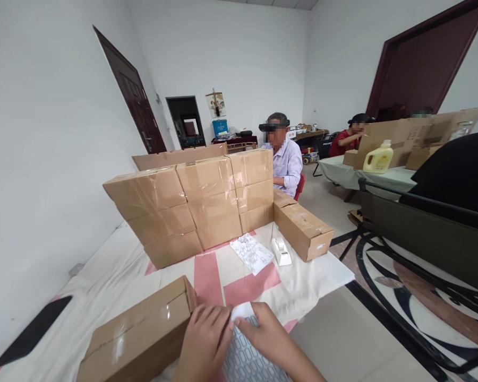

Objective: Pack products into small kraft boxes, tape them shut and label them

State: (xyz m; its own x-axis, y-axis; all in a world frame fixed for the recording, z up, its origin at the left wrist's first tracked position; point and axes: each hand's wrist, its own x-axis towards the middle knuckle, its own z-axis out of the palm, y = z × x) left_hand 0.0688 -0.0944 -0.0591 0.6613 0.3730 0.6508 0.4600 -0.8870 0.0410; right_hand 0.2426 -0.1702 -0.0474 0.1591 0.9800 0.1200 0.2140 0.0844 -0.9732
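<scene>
Both hands are at the bottom middle, in front of me. My right hand [265,331] is closed on the upper end of a sheet printed with rows of blue-grey rounded outlines [245,350], its thumb lying across the front. Curled fingers of my left hand [209,331] grip the upper left edge of the same sheet. Whether it is one sheet or a flat pack, I cannot tell. A long taped cardboard box [139,329] lies beside my left hand. Beyond the hands, a white sheet with grey drawings [253,253] lies near a white tape dispenser [281,252].
A wall of stacked taped boxes [215,207] spans the table's far side. Another long box [305,228] lies at the right edge. A black flat object [34,329] is at the left. A person in a lavender shirt [290,164] sits behind the boxes. A folding chair [422,228] stands right.
</scene>
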